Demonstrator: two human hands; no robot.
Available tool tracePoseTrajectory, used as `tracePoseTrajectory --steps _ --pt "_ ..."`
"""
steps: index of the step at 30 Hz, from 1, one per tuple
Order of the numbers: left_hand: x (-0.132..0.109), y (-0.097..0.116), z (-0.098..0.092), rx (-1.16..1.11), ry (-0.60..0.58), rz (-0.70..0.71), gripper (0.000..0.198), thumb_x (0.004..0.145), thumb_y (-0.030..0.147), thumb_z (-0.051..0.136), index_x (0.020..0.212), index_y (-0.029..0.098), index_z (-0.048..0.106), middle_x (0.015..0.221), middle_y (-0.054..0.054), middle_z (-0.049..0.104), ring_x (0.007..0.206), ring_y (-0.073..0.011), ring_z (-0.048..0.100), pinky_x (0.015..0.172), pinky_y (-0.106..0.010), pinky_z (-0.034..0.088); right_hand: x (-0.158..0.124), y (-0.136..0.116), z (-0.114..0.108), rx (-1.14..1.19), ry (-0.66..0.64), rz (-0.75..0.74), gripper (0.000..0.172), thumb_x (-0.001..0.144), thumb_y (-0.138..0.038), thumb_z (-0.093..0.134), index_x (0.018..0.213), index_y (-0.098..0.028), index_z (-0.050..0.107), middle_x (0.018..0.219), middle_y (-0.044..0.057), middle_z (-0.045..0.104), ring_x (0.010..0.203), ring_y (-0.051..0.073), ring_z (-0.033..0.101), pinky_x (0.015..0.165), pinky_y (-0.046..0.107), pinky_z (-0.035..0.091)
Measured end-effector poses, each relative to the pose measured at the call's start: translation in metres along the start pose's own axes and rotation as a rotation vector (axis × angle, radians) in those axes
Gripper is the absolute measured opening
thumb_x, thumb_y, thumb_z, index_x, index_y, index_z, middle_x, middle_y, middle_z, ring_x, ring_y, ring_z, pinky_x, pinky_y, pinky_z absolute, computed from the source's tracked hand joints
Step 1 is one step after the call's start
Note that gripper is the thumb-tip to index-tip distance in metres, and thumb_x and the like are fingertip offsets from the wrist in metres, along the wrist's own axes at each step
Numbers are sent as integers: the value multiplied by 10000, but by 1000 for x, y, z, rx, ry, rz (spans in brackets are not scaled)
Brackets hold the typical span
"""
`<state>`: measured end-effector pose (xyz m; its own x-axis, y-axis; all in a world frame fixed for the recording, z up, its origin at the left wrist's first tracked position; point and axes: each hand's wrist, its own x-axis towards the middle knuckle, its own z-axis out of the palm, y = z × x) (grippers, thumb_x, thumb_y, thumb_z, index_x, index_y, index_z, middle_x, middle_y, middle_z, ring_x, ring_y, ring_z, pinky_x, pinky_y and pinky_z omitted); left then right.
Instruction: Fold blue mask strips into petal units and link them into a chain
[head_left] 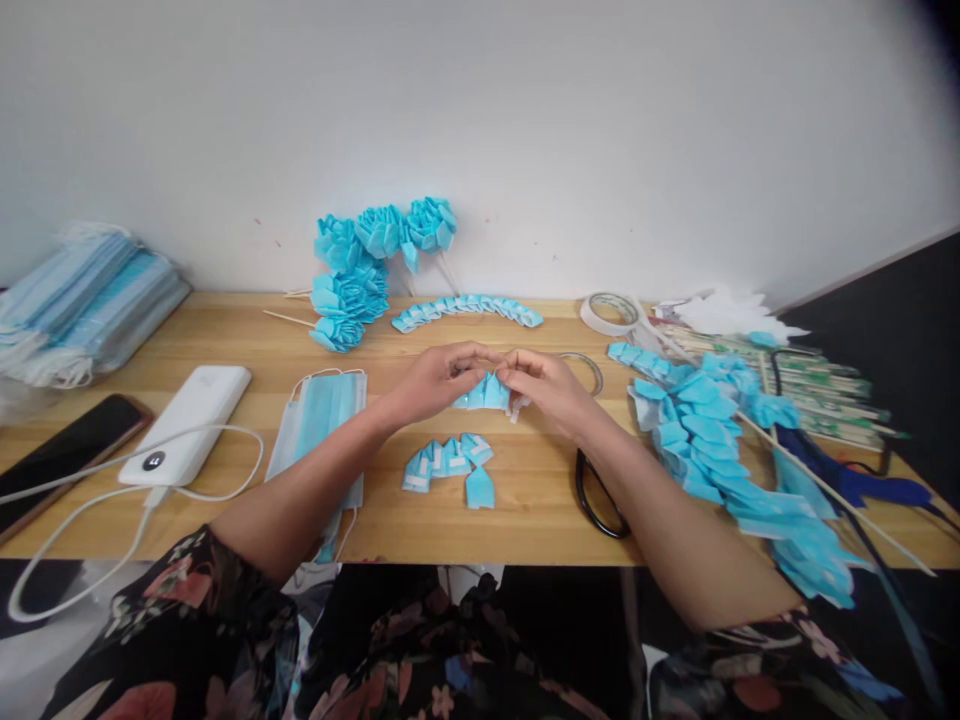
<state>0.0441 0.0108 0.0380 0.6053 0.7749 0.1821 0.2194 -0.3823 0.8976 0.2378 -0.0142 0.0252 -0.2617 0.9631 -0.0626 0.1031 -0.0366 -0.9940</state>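
Note:
My left hand [439, 378] and my right hand [544, 385] meet over the middle of the wooden table [225, 340], fingers pinched together on a small strip of folded blue mask pieces [484, 392] held between them. Just below, a short row of folded blue pieces [450, 462] lies on the table. A flat blue face mask [322, 415] lies under my left forearm. Black scissors [596, 495] rest under my right forearm.
Blue mask flowers on sticks [379, 255] lean at the wall, with a curved chain of folded pieces [465, 310] in front. Stacked masks [90, 300], a white power bank [191, 420] and a phone [64, 450] sit left. Tape roll [611, 312], wooden sticks [795, 385] and blue cuttings [712, 430] lie right.

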Motion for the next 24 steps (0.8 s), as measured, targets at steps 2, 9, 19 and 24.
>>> tracePoseTrajectory --steps 2,9,19,24 --pt "0 -1 0 7 5 -4 322 871 254 524 1149 145 646 718 4 606 586 -79 465 554 -200 362 0 0 0 1 0 -1 212 774 -383 652 754 -186 576 602 -33 555 472 96 549 415 208 463" --pt "0 1 0 15 40 -10 327 851 241 529 1138 142 651 674 15 574 576 -76 427 539 -195 340 0 -1 0 3 5 -5 227 764 -394 655 768 -178 585 610 -24 567 483 99 559 416 204 469" --pt "1 4 2 26 31 -40 367 816 324 610 1135 149 656 732 -8 635 613 -90 501 560 -199 356 0 -4 2 -23 23 8 163 750 -334 636 734 -186 569 591 -36 546 455 91 539 412 205 453" --pt "3 -1 5 47 77 -42 342 782 247 604 1106 153 659 693 14 610 578 -80 476 553 -199 348 -1 -3 1 -13 12 18 236 766 -417 648 750 -189 584 588 -31 554 469 102 536 430 216 459"
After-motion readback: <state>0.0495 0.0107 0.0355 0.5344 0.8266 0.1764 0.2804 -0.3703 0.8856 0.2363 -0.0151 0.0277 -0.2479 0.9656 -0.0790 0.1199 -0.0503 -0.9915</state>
